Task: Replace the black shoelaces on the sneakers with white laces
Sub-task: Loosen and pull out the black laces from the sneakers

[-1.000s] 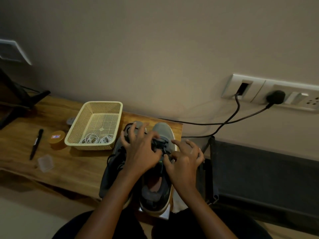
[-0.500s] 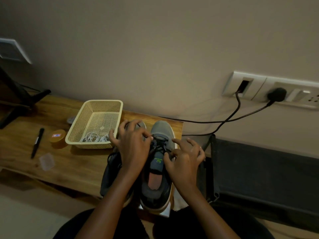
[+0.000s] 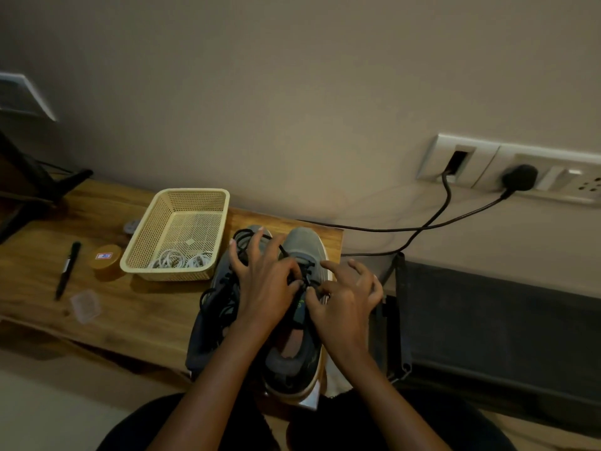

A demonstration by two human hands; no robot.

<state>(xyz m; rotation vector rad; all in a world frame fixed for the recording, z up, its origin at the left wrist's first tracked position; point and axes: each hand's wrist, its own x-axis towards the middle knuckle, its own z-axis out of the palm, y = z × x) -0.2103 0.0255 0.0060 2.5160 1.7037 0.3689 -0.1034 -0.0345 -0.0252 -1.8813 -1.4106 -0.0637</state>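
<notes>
The left hand's (image 3: 265,288) grip pinches the black lace (image 3: 305,271) at the right sneaker's (image 3: 302,244) eyelets, its other fingers spread over the left sneaker (image 3: 216,284). The right hand's (image 3: 349,301) grip pinches the same lace from the other side. White laces (image 3: 180,259) lie coiled in the basket (image 3: 195,192) near the desk's (image 3: 136,320) back edge, and both sneakers sit at its right end, heels toward the front edge. The step looks like unlacing the right sneaker. Next, each crossing needs drawing out of its eyelets, row by row, before reaching for a white lace.
</notes>
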